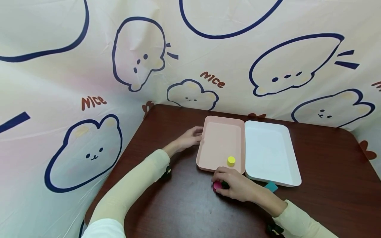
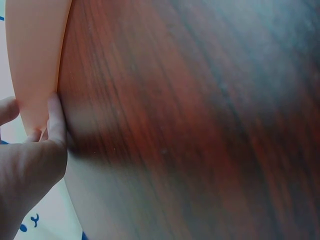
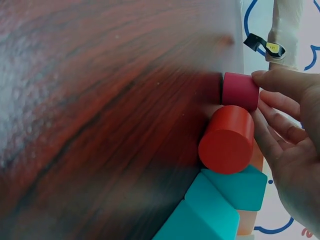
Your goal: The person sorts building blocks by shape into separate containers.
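My left hand (image 1: 190, 138) rests at the left side of the pink tray (image 1: 205, 145), its fingers touching the outer wall. The left wrist view shows that left hand (image 2: 37, 155) with fingertips against the pink wall, close to the tabletop. In front of this tray my right hand (image 1: 238, 185) pinches a small magenta cylinder (image 1: 217, 185) between thumb and fingers. Seen from the right wrist, the magenta cylinder (image 3: 240, 91) is at the table surface, beside a larger red cylinder (image 3: 226, 140). A yellow cylinder (image 1: 231, 161) is inside the pink tray near its front edge.
A white tray (image 1: 269, 152) stands against the pink tray's right side. Teal blocks (image 3: 212, 205) lie beyond the red cylinder; one teal block (image 1: 271, 187) shows past my right wrist. Dark brown table (image 1: 178, 205) lies under everything, with a printed curtain (image 1: 232, 59) behind.
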The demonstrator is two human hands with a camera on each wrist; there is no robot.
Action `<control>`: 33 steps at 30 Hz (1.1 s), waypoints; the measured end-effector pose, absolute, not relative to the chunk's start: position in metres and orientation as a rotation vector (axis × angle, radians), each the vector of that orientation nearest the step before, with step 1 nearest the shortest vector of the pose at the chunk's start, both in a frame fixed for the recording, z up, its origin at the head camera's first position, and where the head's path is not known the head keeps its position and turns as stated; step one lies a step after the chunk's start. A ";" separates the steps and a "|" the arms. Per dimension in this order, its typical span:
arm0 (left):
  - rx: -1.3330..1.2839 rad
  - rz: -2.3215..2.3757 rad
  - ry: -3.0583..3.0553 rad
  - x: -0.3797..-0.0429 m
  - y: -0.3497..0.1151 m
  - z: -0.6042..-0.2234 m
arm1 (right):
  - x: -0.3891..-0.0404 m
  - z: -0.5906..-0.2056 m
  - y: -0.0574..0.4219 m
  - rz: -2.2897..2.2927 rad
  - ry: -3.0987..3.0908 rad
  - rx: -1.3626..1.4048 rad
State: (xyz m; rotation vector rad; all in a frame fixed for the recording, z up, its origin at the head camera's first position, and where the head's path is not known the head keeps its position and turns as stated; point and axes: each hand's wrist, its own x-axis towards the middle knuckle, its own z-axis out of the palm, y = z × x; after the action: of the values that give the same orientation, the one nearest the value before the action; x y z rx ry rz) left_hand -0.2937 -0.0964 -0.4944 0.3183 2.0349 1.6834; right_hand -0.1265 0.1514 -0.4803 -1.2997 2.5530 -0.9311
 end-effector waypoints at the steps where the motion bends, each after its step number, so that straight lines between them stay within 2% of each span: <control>1: 0.318 1.683 2.033 -0.294 -0.096 -0.494 | -0.126 -0.480 0.151 -0.933 2.549 -1.286; 33: 0.308 1.644 2.073 -0.292 -0.095 -0.491 | -0.141 -0.451 0.149 -1.101 2.572 -1.348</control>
State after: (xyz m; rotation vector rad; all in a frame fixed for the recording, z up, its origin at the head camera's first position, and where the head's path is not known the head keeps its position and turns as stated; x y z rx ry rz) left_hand -0.2915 -0.0952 -0.4914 0.3080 2.0729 1.6442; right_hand -0.1408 0.1487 -0.4506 -1.3476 2.5715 -1.1012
